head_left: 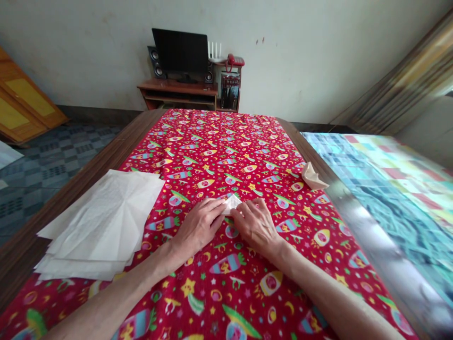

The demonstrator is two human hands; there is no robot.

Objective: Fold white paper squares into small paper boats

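Now left hand (202, 218) and right hand (256, 225) grasp a small, peaked white folded paper (232, 202); uneven pressure could skew it.

Counter (125, 144): dark brown surface, exposed as strips along the nine and three o'clock sides. Red cloth (198, 156), printed with rockets and stars, covers the middle. At nine o'clock, a stack of white paper sheets (106, 222), edges misaligned, top sheet creased radially, overlaps the cloth's border. At centre, a small folded white paper (232, 202). Between two and three o'clock, a folded paper shape (313, 178) sits at the cloth's border.
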